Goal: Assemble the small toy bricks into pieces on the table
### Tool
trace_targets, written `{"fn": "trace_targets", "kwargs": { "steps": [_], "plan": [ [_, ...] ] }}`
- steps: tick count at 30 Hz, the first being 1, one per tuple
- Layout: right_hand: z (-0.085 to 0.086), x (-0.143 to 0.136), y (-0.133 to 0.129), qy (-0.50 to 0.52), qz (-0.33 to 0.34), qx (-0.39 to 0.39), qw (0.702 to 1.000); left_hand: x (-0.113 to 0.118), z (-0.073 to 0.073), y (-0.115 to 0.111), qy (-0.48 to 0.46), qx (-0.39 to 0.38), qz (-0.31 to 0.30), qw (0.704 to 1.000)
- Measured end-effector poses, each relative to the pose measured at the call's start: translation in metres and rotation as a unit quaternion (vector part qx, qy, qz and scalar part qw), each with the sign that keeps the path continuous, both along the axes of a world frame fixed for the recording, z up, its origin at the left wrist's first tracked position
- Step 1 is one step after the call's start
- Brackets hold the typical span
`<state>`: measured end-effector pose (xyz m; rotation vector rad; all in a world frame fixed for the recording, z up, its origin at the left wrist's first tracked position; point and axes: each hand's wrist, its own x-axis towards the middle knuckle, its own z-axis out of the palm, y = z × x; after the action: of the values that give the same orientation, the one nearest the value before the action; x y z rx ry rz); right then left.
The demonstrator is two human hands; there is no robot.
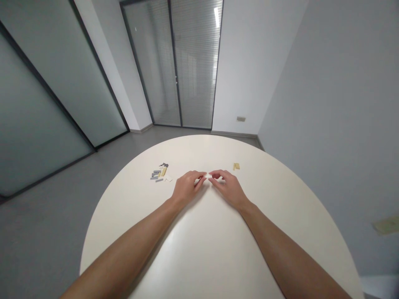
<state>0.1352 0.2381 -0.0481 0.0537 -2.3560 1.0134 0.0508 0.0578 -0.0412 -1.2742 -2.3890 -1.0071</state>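
Observation:
Near the middle of the round white table [199,257], my left hand [190,182] and my right hand [227,185] face each other, fingertips almost meeting. A small white piece [207,176] shows between them, hard to make out against the table. Thumb and fingers of each hand are brought together in a pinch at its edges. Left of my left hand lies a loose pile of small grey pieces [156,174], with a yellow piece [163,171], black pieces [165,165] and white pieces [168,178]. Beyond my right hand are a few yellow pieces [237,166].
The table's curved far edge [199,136] lies beyond the pieces. Behind it stand a glass door with blinds [196,66] and a white wall with a socket [241,119]. Frosted glass panels [62,74] rise at the left, and a grey wall [336,104] at the right.

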Motion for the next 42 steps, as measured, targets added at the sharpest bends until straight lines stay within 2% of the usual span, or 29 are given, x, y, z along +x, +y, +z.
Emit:
{"fn": "trace_targets", "kwargs": {
  "steps": [15,42],
  "plan": [
    [0.0017,-0.0005,-0.001,-0.006,0.003,-0.001,1.0,0.0011,0.0038,0.0001,0.009,-0.017,0.002,1.0],
    [0.0022,0.0003,-0.0027,-0.005,0.005,-0.008,1.0,-0.0008,-0.0001,0.0014,-0.013,-0.006,0.012,1.0]
  ]
}}
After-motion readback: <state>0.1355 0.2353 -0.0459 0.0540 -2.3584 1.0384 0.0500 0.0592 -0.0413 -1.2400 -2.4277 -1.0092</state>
